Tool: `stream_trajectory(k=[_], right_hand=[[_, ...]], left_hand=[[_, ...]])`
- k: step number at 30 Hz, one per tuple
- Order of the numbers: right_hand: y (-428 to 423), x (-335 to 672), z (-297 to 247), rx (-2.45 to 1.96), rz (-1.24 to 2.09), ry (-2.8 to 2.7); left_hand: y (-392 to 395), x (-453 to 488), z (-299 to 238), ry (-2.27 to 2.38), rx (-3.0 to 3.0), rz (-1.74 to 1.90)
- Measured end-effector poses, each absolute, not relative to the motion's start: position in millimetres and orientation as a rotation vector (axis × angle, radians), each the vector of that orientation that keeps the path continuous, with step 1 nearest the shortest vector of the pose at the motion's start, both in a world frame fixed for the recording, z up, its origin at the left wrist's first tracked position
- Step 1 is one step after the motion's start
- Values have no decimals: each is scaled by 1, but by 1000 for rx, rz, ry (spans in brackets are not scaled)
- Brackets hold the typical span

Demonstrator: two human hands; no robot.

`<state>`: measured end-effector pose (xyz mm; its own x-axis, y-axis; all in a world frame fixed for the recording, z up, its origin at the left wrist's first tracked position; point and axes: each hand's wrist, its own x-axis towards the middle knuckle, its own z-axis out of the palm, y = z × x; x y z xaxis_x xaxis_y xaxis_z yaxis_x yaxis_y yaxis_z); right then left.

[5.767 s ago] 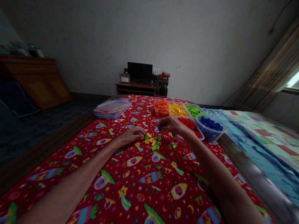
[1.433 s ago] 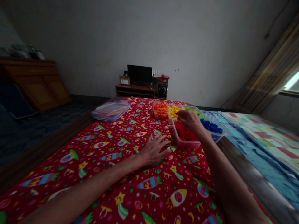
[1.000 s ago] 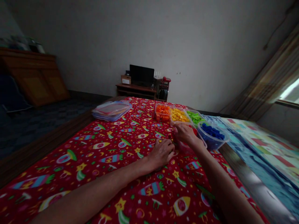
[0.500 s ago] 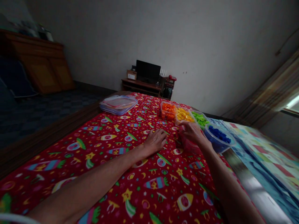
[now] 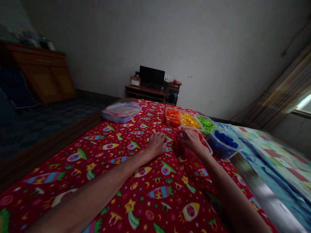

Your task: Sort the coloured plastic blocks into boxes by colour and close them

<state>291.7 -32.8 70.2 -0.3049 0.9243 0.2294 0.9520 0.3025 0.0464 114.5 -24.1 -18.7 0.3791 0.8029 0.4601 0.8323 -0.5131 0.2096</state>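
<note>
My left hand (image 5: 156,143) lies on the red patterned cloth (image 5: 136,200), fingers loosely apart and nothing in them. To its right, my right hand (image 5: 190,139) reaches over a clear plastic container with red pieces (image 5: 206,146). The fingers of that hand are bent down and drawn together at the container's left side. Their tips are hidden, so what they grip cannot be made out. Just behind stand tubs of orange pieces (image 5: 173,117), yellow pieces (image 5: 190,121) and green pieces (image 5: 206,124). A round tub of blue pieces (image 5: 224,142) is right of my right wrist.
Stacked flat plastic lids (image 5: 121,112) lie at the far left of the cloth. Along the right runs the table's bare dark edge (image 5: 257,184), beside a bed with a patterned cover (image 5: 274,145). A monitor (image 5: 152,77) stands on a desk by the wall.
My right hand has shifted left, and more of the red pieces' container and its rim now shows. My left hand stays on the cloth. The view has tilted slightly.
</note>
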Motion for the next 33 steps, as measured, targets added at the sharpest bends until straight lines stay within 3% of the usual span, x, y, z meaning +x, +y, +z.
stream_trajectory(k=[6,14,23,25,33], right_hand=[[-28,296,71,-1936,-279,-2335],[-28,298,64,-1871,-330,-2384],[-39,287,80,-1827,-375,-2309],[-44,277,77,-1786,-313,-2375],[-43,261,22,-1283,-179,-2657]], left_hand=[[-24,113,-19,-1513,-2551,-798],[-25,114,-22,-1196,-2802,-1006],[10,88,-12,-1936,-2743,-1813],[14,77,-8,-1993,-2885,-1767],[11,60,11,-1804,-3418,-987]])
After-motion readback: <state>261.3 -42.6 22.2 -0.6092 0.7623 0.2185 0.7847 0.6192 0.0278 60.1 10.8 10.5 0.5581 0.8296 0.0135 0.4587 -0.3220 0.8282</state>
